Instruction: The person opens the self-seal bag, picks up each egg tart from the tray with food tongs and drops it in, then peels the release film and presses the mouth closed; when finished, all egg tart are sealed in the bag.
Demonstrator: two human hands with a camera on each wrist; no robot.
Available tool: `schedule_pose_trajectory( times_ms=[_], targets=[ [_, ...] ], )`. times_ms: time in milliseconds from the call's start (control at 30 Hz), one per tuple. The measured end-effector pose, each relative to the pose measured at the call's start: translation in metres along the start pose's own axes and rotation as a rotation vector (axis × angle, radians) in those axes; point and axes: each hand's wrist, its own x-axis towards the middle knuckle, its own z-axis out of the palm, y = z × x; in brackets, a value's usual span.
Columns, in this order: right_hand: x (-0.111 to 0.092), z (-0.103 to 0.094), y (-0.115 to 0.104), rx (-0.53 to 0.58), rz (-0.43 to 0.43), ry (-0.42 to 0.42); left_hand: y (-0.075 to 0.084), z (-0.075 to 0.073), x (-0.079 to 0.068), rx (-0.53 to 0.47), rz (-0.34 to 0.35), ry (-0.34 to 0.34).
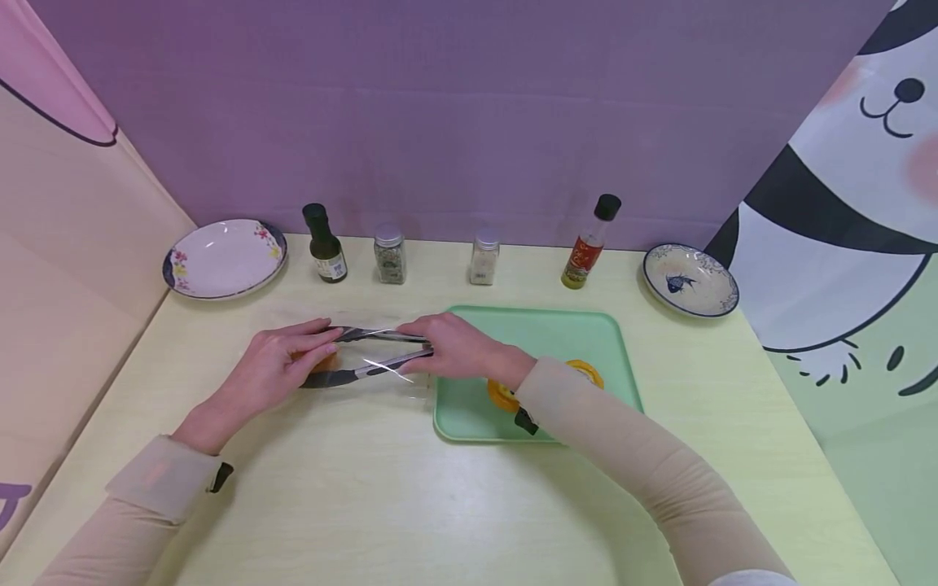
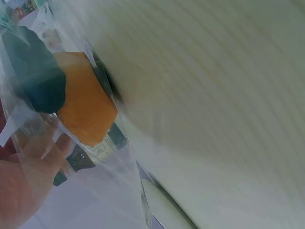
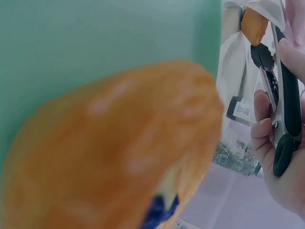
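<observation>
My right hand point(image 1: 462, 346) grips a pair of tongs point(image 1: 394, 361) with black tips, which point left into a clear plastic bag point(image 2: 138, 157). Between the tong tips sits a piece of orange-brown bread point(image 2: 86, 102), inside the bag. My left hand point(image 1: 274, 366) holds the bag around the bread and the tips, thumb and fingers on either side. Beneath my right forearm, round orange-rimmed pastries point(image 1: 586, 373) lie on a green tray point(image 1: 542, 330). One glossy pastry point(image 3: 119, 129) fills much of the right wrist view. The forearm hides part of the pastries.
Along the back edge stand a dark bottle point(image 1: 327, 252), two spice jars point(image 1: 390, 259) and a red-labelled bottle point(image 1: 584, 254). A floral oval plate point(image 1: 225, 259) lies at back left, a fish-patterned dish point(image 1: 689, 281) at back right. A purple cloth point(image 1: 469, 130) hangs behind the table.
</observation>
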Motion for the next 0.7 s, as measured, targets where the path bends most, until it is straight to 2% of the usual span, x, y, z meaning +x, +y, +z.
schedule_pose_trajectory(
  times_ms=[300, 500, 700],
  targets=[
    [0.009, 0.001, -0.004, 0.03, -0.044, -0.006, 0.002, -0.002, 0.002, 0.008, 0.002, 0.006],
    [0.015, 0.002, -0.007, 0.008, -0.066, -0.028, 0.003, -0.004, 0.001, -0.005, -0.022, -0.024],
    [0.02, 0.003, -0.011, 0.001, -0.066, -0.035, 0.002, -0.003, 0.002, 0.01, -0.008, -0.005]
  ],
)
